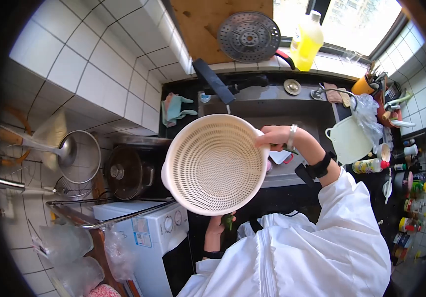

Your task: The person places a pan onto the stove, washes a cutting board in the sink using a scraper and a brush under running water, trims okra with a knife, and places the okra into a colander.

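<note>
A cream plastic colander (pixel 218 166) is held up, tilted so that I look into it; no contents show inside. My right hand (pixel 277 136) grips its right rim, with a bit of green showing just below the fingers. Under the colander's lower edge is my left hand (pixel 215 228), partly hidden by it. Green leaves (pixel 229 221) show at the fingers of that hand, apparently in its grasp. Behind the colander lies the steel sink (pixel 302 116), partly covered from view.
A lidded pot (pixel 124 171) stands at the left. Pale green gloves (pixel 176 109) lie by the sink's left corner. A yellow liquid bottle (pixel 307 44) stands on the windowsill. To the right are a pale cutting board (pixel 350 141) and a patterned bottle (pixel 369 166).
</note>
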Demonstrator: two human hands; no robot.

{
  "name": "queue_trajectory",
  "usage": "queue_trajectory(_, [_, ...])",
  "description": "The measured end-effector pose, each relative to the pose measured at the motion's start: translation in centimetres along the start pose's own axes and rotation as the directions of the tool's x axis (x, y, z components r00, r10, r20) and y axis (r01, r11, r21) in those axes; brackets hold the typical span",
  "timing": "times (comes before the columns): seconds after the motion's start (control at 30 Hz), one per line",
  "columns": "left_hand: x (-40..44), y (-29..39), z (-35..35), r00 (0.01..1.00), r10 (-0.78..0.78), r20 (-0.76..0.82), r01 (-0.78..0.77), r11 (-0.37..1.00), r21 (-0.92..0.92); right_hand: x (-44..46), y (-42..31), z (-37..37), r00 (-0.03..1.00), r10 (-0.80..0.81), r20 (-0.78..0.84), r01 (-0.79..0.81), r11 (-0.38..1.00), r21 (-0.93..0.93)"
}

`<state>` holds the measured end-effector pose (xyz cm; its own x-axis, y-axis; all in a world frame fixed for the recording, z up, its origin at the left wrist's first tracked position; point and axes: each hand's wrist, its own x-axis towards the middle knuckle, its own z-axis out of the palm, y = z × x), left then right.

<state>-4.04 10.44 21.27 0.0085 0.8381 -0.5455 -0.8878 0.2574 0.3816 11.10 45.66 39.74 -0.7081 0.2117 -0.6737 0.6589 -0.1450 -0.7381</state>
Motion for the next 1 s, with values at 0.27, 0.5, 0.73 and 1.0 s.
queue_trajectory(0.27, [0.4,0.5,1.9,0.99,-0.033,-0.134,0.044,0.996,0.08,-7.4,10.9,-2.7,0.925,0.162,-0.344,-0.02,0.925,0.379])
queue_trajectory(0.5, [2.3,1.4,2.0,0.993,-0.078,-0.089,0.083,0.995,0.063,-7.1,19.7,-2.9,0.761,0.319,-0.565,0.011,0.864,0.503])
queue_trajectory(0.73, [4.9,3.2,2.0,1.0,0.002,-0.007,-0.003,0.998,-0.07,-5.1,22.5,-2.6,0.687,0.407,-0.602,-0.006,0.832,0.555])
queue_trajectory(1.0, [7.2,3.5,2.9,1.0,-0.023,-0.003,0.023,1.0,-0.008,-3.7,24.1,-2.3,0.665,0.45,-0.597,-0.061,0.828,0.557])
